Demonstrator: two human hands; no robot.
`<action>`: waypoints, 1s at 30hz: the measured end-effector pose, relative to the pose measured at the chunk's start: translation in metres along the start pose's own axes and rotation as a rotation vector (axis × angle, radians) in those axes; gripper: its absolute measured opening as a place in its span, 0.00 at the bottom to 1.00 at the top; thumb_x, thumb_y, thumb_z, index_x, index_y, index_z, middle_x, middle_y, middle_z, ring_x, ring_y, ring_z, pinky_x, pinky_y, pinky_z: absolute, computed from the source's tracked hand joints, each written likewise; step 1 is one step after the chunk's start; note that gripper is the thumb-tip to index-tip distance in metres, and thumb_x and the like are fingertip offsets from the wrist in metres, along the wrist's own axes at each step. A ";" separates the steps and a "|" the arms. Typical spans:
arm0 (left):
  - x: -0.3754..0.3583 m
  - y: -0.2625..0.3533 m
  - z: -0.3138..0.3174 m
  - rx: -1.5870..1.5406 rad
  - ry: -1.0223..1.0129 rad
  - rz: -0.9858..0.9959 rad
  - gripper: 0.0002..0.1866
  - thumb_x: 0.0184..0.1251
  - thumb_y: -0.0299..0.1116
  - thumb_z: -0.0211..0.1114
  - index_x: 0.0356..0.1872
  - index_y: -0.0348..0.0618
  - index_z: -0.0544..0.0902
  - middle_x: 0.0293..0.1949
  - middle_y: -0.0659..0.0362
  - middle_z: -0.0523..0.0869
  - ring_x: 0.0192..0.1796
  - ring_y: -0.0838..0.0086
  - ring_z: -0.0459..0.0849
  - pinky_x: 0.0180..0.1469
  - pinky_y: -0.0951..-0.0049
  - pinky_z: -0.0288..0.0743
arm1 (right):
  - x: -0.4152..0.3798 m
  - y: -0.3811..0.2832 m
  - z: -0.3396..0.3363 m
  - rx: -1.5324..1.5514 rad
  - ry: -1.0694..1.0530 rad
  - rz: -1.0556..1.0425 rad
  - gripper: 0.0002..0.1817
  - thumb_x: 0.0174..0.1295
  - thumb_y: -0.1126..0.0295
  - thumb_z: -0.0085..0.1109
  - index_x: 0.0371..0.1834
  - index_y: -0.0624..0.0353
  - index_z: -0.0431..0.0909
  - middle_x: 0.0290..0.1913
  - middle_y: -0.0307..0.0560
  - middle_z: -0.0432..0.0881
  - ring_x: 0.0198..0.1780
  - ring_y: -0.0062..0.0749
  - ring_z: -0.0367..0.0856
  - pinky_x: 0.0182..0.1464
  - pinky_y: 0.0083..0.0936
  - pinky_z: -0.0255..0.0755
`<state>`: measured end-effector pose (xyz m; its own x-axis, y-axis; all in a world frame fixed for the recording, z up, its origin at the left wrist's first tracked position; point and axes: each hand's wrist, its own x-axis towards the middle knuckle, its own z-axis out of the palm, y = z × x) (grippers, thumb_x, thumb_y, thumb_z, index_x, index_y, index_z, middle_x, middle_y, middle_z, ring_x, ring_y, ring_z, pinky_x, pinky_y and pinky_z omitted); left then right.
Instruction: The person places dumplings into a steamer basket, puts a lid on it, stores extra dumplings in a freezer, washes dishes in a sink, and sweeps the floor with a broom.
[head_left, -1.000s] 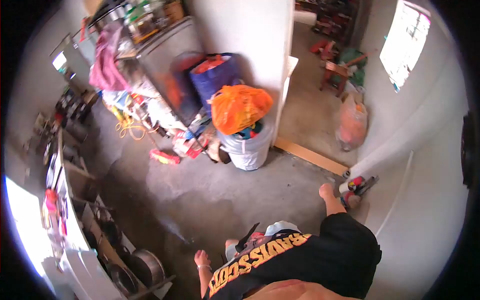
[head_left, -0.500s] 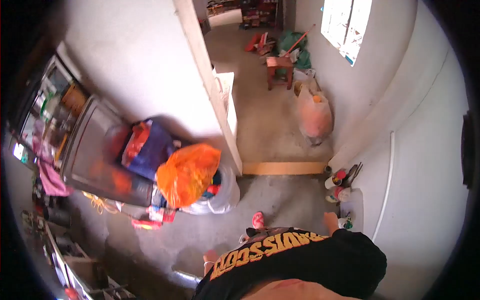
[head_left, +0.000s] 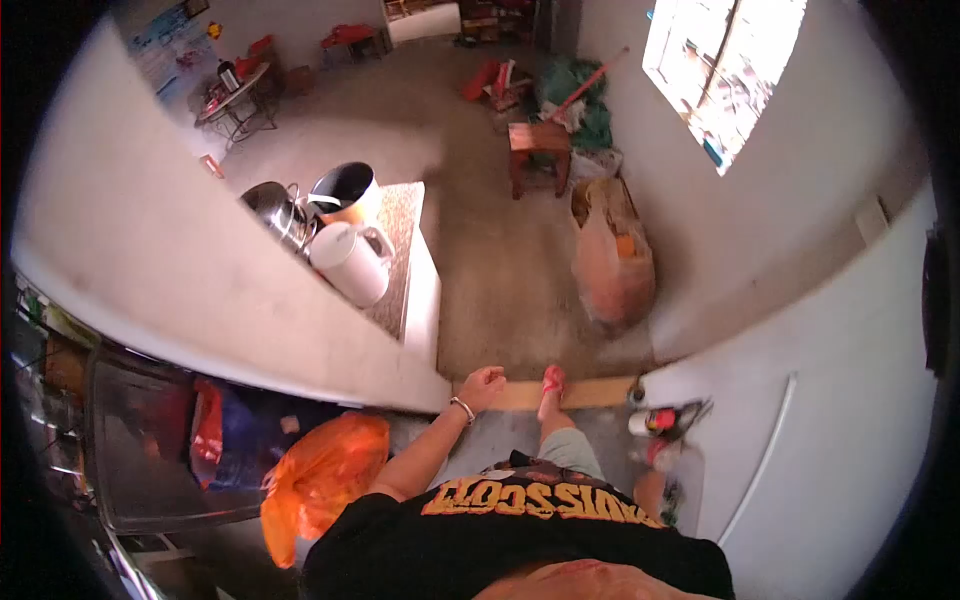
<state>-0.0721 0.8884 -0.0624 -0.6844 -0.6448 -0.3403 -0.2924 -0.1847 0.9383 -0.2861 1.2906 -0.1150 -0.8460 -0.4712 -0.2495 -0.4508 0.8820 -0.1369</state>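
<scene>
My left hand (head_left: 482, 389), with a bracelet on its wrist, is stretched out over the doorway's tan threshold (head_left: 600, 393). Its fingers look loosely curled, and whether they hold anything is too small to tell. Low at my right side, my right hand (head_left: 649, 492) shows only as a blurred patch beside the black shirt, its fingers not made out. One foot in a pink sandal (head_left: 553, 379) is at the threshold. Left of the doorway, a white jug (head_left: 350, 262), a dark-lined pot (head_left: 345, 192) and a steel kettle (head_left: 278, 213) stand on a speckled counter (head_left: 404, 250).
An orange bag (head_left: 330, 470) lies at the lower left by a dark cabinet (head_left: 135, 450). Past the doorway are a filled plastic bag (head_left: 613, 270) and a wooden stool (head_left: 538, 140). Bottles (head_left: 655, 421) stand by the right wall. A round table (head_left: 235, 95) is farther back.
The view has moved forward to the doorway, and the counter with the jug and pots has come into sight. My left hand has risen and reached forward; one foot is now at the threshold.
</scene>
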 end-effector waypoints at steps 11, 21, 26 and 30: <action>0.226 0.101 0.021 -0.012 -0.066 -0.215 0.18 0.59 0.37 0.62 0.46 0.35 0.77 0.35 0.59 0.83 0.31 0.78 0.81 0.34 0.77 0.76 | 0.318 -0.034 -0.068 0.067 -0.465 0.033 0.05 0.54 0.69 0.51 0.32 0.56 0.72 0.28 0.50 0.74 0.30 0.43 0.73 0.32 0.37 0.67; 0.419 0.118 -0.106 -0.285 0.180 -0.152 0.12 0.58 0.36 0.61 0.42 0.44 0.79 0.33 0.62 0.82 0.29 0.79 0.82 0.25 0.82 0.72 | 0.599 -0.293 -0.065 0.252 -0.567 -0.250 0.04 0.54 0.68 0.52 0.29 0.56 0.72 0.25 0.48 0.74 0.25 0.38 0.73 0.26 0.33 0.66; 0.534 0.142 -0.203 -0.316 0.329 -0.065 0.05 0.55 0.31 0.60 0.21 0.50 0.75 0.21 0.66 0.76 0.22 0.81 0.77 0.24 0.81 0.70 | 0.728 -0.436 -0.063 0.314 -0.619 -0.304 0.04 0.53 0.68 0.52 0.27 0.55 0.72 0.23 0.47 0.74 0.23 0.36 0.72 0.23 0.31 0.65; 0.600 0.215 -0.263 -0.507 0.551 -0.092 0.06 0.59 0.36 0.61 0.27 0.47 0.76 0.26 0.71 0.76 0.26 0.86 0.74 0.25 0.83 0.67 | 0.822 -0.533 -0.082 0.310 -0.661 -0.294 0.04 0.53 0.68 0.53 0.26 0.55 0.71 0.22 0.46 0.74 0.21 0.34 0.72 0.20 0.29 0.65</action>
<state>-0.3698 0.2673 -0.0487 -0.1997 -0.8635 -0.4630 0.1021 -0.4883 0.8667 -0.7647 0.4333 -0.1682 -0.3155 -0.6754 -0.6666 -0.4479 0.7252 -0.5228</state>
